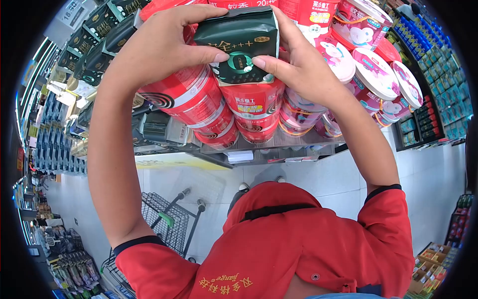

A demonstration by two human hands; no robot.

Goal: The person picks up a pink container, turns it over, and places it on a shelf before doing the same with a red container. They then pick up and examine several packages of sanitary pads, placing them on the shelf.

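Observation:
A dark green pack of sanitary pads point(249, 37) with gold lettering and a round green emblem is held up at the top middle of the view. My left hand point(164, 47) grips its left end, thumb pressed on the front and fingers over the top. At the right end my right hand point(306, 67) holds it the same way, its thumb near the emblem. Directly below and behind the pack are stacked red tubs of mosquito coils point(254, 107), partly hidden by it. Pink and white tubs point(376, 72) with lids stand to the right of my right hand.
More dark green packs point(94, 47) fill the display on the left, under a price sign point(74, 12). A wire shopping cart point(164, 214) stands on the floor at lower left. Stocked shelves point(440, 74) line the right side. The display's dark edge point(269, 149) runs before my body.

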